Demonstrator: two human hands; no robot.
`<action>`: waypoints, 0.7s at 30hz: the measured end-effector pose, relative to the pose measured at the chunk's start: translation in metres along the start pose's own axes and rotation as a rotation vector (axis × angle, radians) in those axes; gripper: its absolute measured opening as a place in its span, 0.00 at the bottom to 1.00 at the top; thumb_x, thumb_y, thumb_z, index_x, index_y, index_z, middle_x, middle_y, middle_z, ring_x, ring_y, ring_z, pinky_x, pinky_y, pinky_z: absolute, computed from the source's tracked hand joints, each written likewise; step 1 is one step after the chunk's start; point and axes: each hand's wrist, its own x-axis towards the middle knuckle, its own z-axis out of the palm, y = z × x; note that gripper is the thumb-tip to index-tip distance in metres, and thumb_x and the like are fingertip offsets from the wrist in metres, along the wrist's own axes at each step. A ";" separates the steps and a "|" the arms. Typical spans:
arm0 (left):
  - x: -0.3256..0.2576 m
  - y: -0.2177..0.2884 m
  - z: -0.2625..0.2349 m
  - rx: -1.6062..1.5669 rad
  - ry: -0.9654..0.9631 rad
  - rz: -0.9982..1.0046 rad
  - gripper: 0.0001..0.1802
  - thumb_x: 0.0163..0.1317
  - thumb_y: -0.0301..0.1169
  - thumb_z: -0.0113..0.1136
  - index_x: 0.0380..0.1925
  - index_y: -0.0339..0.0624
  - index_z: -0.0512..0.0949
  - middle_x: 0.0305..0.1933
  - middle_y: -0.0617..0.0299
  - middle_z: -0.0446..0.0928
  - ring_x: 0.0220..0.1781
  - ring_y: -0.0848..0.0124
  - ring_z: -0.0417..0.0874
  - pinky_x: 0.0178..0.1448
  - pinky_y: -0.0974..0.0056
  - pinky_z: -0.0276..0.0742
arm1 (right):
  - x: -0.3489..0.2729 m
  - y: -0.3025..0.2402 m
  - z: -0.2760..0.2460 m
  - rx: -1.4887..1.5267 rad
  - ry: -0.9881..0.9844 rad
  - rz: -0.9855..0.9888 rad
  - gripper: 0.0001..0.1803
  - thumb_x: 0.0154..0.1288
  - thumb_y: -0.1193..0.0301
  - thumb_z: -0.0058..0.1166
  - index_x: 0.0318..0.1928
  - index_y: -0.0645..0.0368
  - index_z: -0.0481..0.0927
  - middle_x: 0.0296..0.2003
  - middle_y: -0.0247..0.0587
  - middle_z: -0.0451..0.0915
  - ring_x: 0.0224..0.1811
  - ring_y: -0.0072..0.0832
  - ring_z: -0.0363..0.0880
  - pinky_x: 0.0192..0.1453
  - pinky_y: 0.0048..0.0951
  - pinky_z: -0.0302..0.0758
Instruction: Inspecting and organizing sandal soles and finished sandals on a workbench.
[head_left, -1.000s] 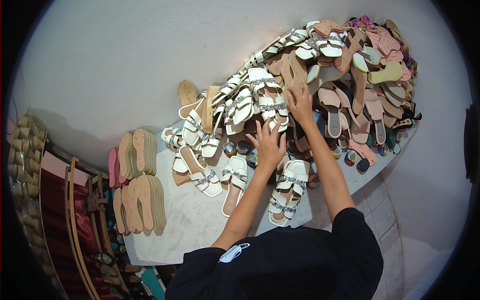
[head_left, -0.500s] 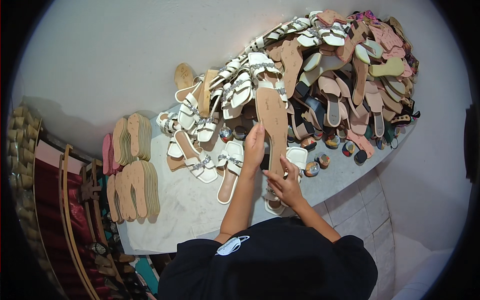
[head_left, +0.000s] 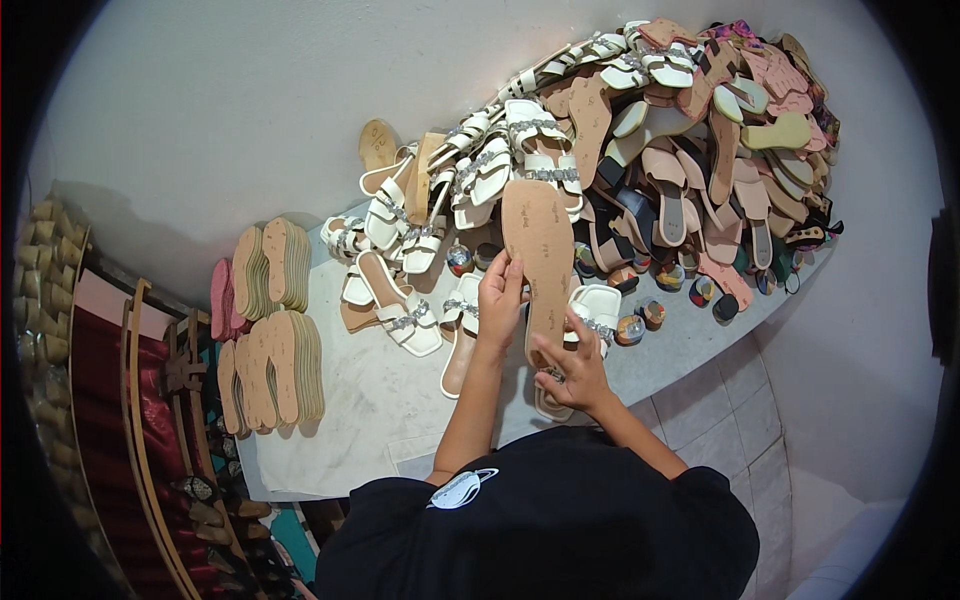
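1. Far to the left of the sandal that we are holding, stacks of tan soles (head_left: 275,345) are lying on the pale table (head_left: 370,400), with a few pink ones beside them.
2. Just left of that sandal, loose white sandals (head_left: 400,300) with jewelled straps are lying on the table.
3. Our left hand (head_left: 500,295) is gripping the sandal (head_left: 540,250) along its left edge, fingers curled round it and thumb against the sole, which is facing up at us.
4. Our right hand (head_left: 572,370) is pinching the sandal's near end, fingertips pressed together on it, above the table's front edge.
5. We judge that we are checking this sandal; the next move probably calls for turning it over or setting it with its mate.
6. Behind and to the right of the sandal, a big heap of sandals (head_left: 690,130) is leaning against the wall.
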 end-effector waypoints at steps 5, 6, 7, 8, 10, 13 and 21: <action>-0.012 -0.005 -0.012 0.005 -0.028 -0.158 0.18 0.65 0.38 0.45 0.53 0.45 0.66 0.42 0.71 0.75 0.38 0.84 0.77 0.32 0.78 0.72 | 0.043 0.013 -0.015 -0.116 0.153 0.056 0.28 0.55 0.57 0.49 0.58 0.48 0.67 0.60 0.50 0.55 0.60 0.46 0.55 0.61 0.44 0.51; -0.015 -0.007 -0.014 -0.009 -0.047 -0.195 0.18 0.65 0.38 0.45 0.53 0.45 0.67 0.41 0.72 0.75 0.38 0.84 0.76 0.32 0.78 0.72 | 0.056 0.016 -0.021 -0.162 0.155 0.019 0.28 0.56 0.57 0.48 0.58 0.49 0.66 0.61 0.49 0.56 0.61 0.46 0.53 0.63 0.47 0.49; -0.016 -0.008 -0.013 -0.007 -0.049 -0.199 0.18 0.65 0.38 0.45 0.53 0.45 0.67 0.41 0.72 0.75 0.38 0.84 0.76 0.32 0.78 0.72 | 0.068 0.020 -0.025 -0.208 0.156 -0.014 0.29 0.57 0.56 0.47 0.59 0.49 0.65 0.61 0.47 0.56 0.63 0.46 0.52 0.64 0.50 0.46; -0.017 -0.008 -0.012 0.006 -0.088 -0.220 0.18 0.65 0.38 0.46 0.53 0.46 0.67 0.41 0.72 0.75 0.38 0.84 0.76 0.32 0.78 0.72 | 0.079 0.024 -0.028 -0.207 0.157 -0.010 0.29 0.57 0.56 0.47 0.59 0.49 0.65 0.61 0.47 0.56 0.63 0.46 0.52 0.64 0.50 0.46; -0.020 -0.009 -0.011 0.017 -0.125 -0.243 0.19 0.65 0.39 0.46 0.54 0.47 0.66 0.40 0.74 0.75 0.39 0.84 0.76 0.34 0.77 0.72 | 0.100 0.029 -0.033 -0.346 0.150 -0.054 0.29 0.58 0.55 0.45 0.60 0.51 0.63 0.62 0.42 0.56 0.65 0.45 0.49 0.65 0.58 0.38; -0.021 -0.009 -0.011 0.026 -0.169 -0.223 0.19 0.65 0.39 0.46 0.54 0.47 0.66 0.41 0.73 0.75 0.38 0.84 0.76 0.34 0.77 0.72 | 0.121 0.037 -0.032 -0.467 0.142 -0.039 0.30 0.60 0.53 0.42 0.61 0.52 0.61 0.63 0.39 0.54 0.66 0.44 0.48 0.63 0.62 0.33; -0.019 -0.005 -0.013 0.023 -0.118 -0.210 0.19 0.65 0.39 0.45 0.54 0.46 0.66 0.40 0.72 0.75 0.35 0.84 0.77 0.34 0.77 0.73 | 0.114 0.032 -0.027 -0.454 -0.034 -0.162 0.30 0.63 0.51 0.36 0.62 0.52 0.60 0.64 0.36 0.54 0.68 0.38 0.46 0.61 0.66 0.20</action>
